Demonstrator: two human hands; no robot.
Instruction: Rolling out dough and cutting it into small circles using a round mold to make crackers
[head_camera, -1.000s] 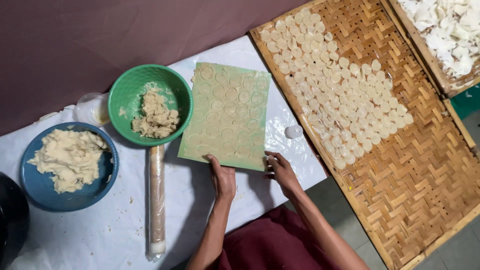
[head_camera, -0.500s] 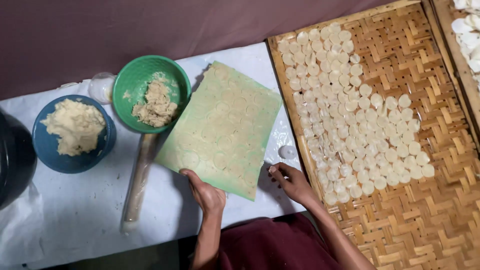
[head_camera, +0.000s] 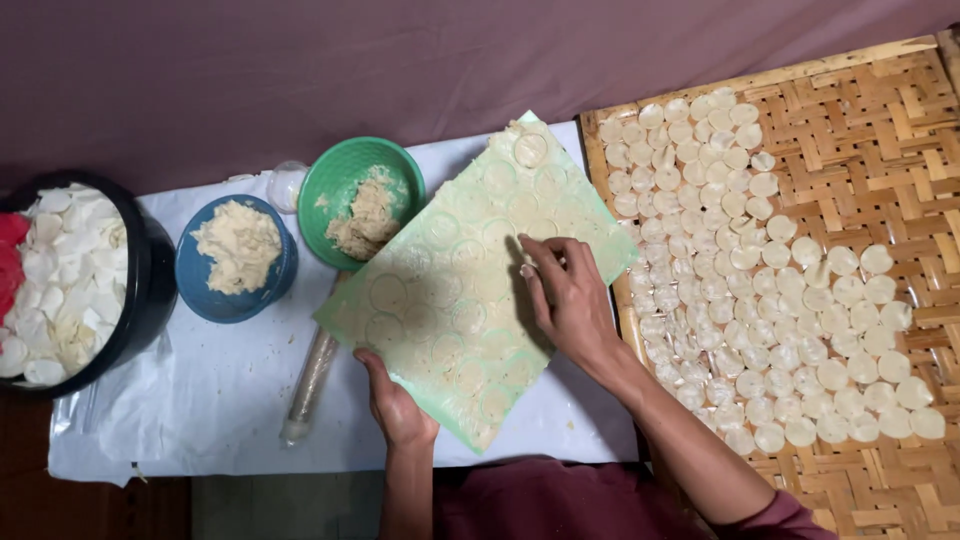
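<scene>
Currently L hand (head_camera: 398, 408) grips the near edge of a green sheet (head_camera: 470, 290), thumb on top and fingers curled under, clamped on the edge. Sheet is tilted, lifted off the white cloth (head_camera: 215, 385), and carries a thin dough layer w/ round cut outlines across it. R hand (head_camera: 568, 300) rests on the sheet's middle-right, fingertips (head_camera: 528, 262) together and pinched at one dough disc; whether the disc is lifted, cannot tell. Sheet's far-left edge overlaps the green bowl (head_camera: 345, 185), which holds crumbly dough scraps. Blue bowl (head_camera: 237, 255) w/ pale dough sits just beside it, to the left. Rolling pin (head_camera: 308, 385) lies on the cloth, partly under the sheet. Woven bamboo tray (head_camera: 880, 180) to the right holds rows of pale discs (head_camera: 790, 300). Black tub (head_camera: 140, 290) at far left holds white pieces.
</scene>
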